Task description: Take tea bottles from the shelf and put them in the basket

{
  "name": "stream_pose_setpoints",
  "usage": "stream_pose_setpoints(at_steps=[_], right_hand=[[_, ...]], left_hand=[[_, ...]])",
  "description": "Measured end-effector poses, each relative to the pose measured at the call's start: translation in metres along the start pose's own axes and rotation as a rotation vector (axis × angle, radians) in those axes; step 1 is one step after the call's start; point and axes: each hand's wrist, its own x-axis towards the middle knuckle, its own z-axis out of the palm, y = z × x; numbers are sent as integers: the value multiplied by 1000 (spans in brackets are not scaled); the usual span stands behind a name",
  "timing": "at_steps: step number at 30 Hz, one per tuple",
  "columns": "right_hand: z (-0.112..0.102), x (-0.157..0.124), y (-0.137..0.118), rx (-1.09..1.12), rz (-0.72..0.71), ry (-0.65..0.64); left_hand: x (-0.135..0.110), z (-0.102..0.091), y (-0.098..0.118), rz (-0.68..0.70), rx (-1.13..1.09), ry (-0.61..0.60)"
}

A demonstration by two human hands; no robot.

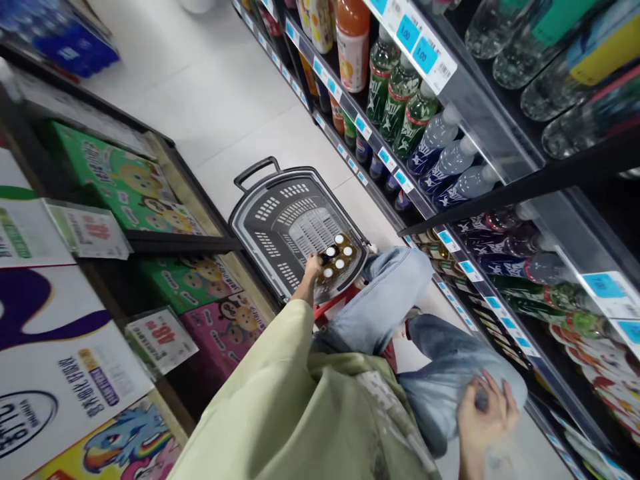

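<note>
Left hand (pixel 314 265) at nine o'clock of the white-capped bottles (pixel 340 263), its grip impossible to tell; they stand bunched, probably propping each other, at four o'clock in the shopping basket (pixel 273 227). Right hand (pixel 486 410) loosely open by the denim-clad knee (pixel 503 365), likely for balance.

This was a shop: blue price tags (pixel 425 55) lined shelves (pixel 493 123) of bottled drinks (pixel 353 43), beside a black shopping basket (pixel 275 223).

One basket (pixel 245 223), five white caps (pixel 340 264) inside
Left of the basket: two price cards (pixel 163 339); right: a row of three green bottles (pixel 400 93)
</note>
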Motion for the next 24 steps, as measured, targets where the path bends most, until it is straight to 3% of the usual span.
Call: stream_pose_setpoints(at_steps=[5, 8, 11, 13, 16, 20, 24], right_hand=[[10, 0, 3, 21, -28, 27], [14, -1, 2, 23, -31, 44], [16, 0, 0, 57, -42, 37], [19, 0, 0, 78, -36, 41], [27, -4, 0, 114, -11, 39], [37, -8, -2, 213, 19, 61], [32, 12, 1, 325, 51, 29]], left_hand=[[-41, -29, 6, 76, -107, 183], [-80, -41, 22, 171, -174, 311], [-125, -41, 57, 366, -310, 330], [-155, -34, 87, 579, -397, 242], [-188, -21, 130, 839, -311, 187], [-200, -10, 162, 1000, -49, 352], [-175, -3, 176, 1301, 98, 645]])
